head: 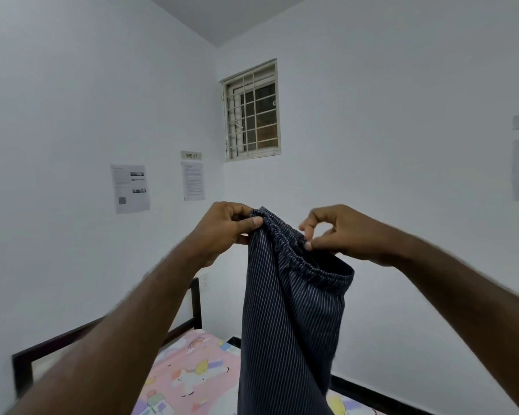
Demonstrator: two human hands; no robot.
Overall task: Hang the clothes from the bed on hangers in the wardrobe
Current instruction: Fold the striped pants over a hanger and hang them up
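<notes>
Dark navy trousers with thin white pinstripes [285, 324] hang in the air in front of me, over the bed [189, 372]. My left hand [225, 226] pinches the left end of the elastic waistband between thumb and fingers. My right hand [339, 232] pinches the waistband farther right, with thumb and forefinger. The far right part of the waistband sags below my right hand. The legs drop out of view at the bottom. No hanger or wardrobe is in view.
The bed has a pink cartoon-print sheet and a dark frame [21, 366] against the left wall. White walls meet in a corner ahead, with a barred window [252, 110] and taped papers [131, 188] on them.
</notes>
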